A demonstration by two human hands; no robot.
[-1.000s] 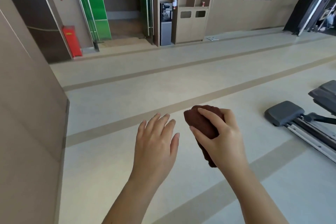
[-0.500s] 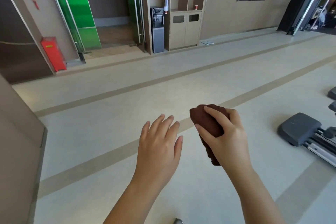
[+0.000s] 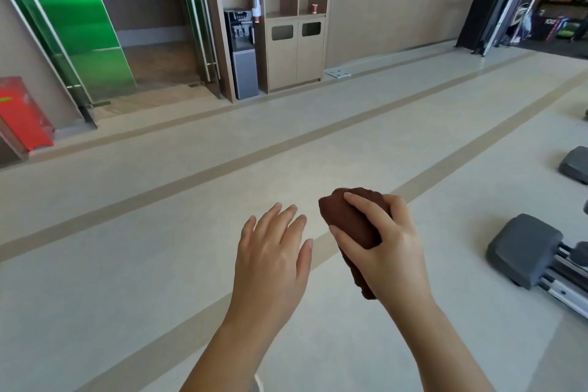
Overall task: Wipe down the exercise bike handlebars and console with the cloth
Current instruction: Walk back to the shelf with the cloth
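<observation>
The right hand (image 3: pixel 388 251) is gripping the bunched brown cloth (image 3: pixel 348 221), fingers (image 3: pixel 359 204) curled round it. The left hand (image 3: pixel 273 251) is hovering beside it at nine o'clock, fingers straight, slightly apart, holding nothing. All the wiping is waiting: no bike is showing, and the grey machine (image 3: pixel 525 251) at three o'clock is perhaps a rower.

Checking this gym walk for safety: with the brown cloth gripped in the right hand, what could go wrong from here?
The low grey pad and its rail lie on the floor to the right; a step that way might trip the person. The right hand grips the cloth in a wad, so it may wipe poorly unless spread.
</observation>
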